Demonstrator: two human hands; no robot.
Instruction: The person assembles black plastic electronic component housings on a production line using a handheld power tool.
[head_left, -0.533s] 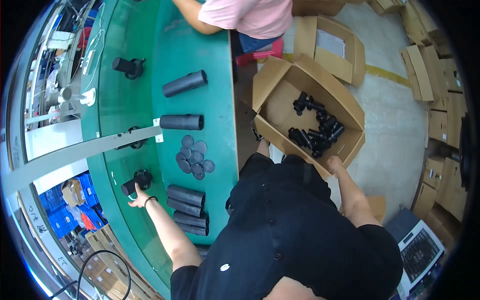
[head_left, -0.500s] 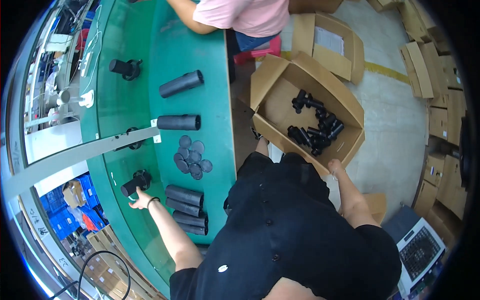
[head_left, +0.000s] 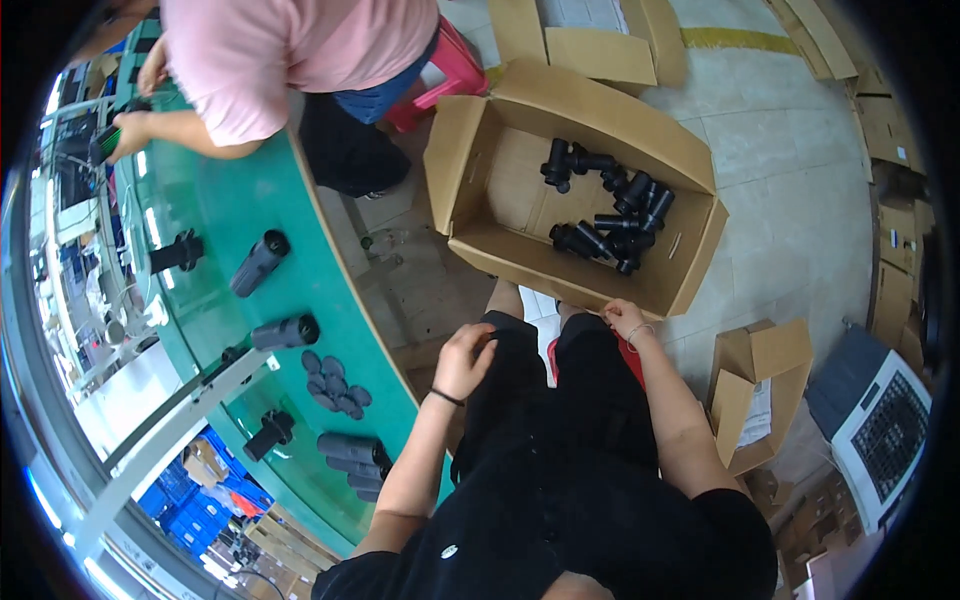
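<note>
The person sits by the cardboard box [head_left: 500, 175] of black pipe parts [head_left: 610, 215]; the right hand [head_left: 625, 318] touches its near edge, grip loose and empty, while the left hand [head_left: 465, 360] hangs empty above the lap, so reaching in for a part looks next.

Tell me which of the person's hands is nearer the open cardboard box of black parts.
Right. The right hand rests at the near rim of the cardboard box. The left hand sits farther back, over the person's knee, apart from the box.

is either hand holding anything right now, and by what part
Neither seems to grip anything. The left hand hangs loosely curled above the person's lap, apparently empty; the right hand touches the near rim of the cardboard box of black parts.
</note>
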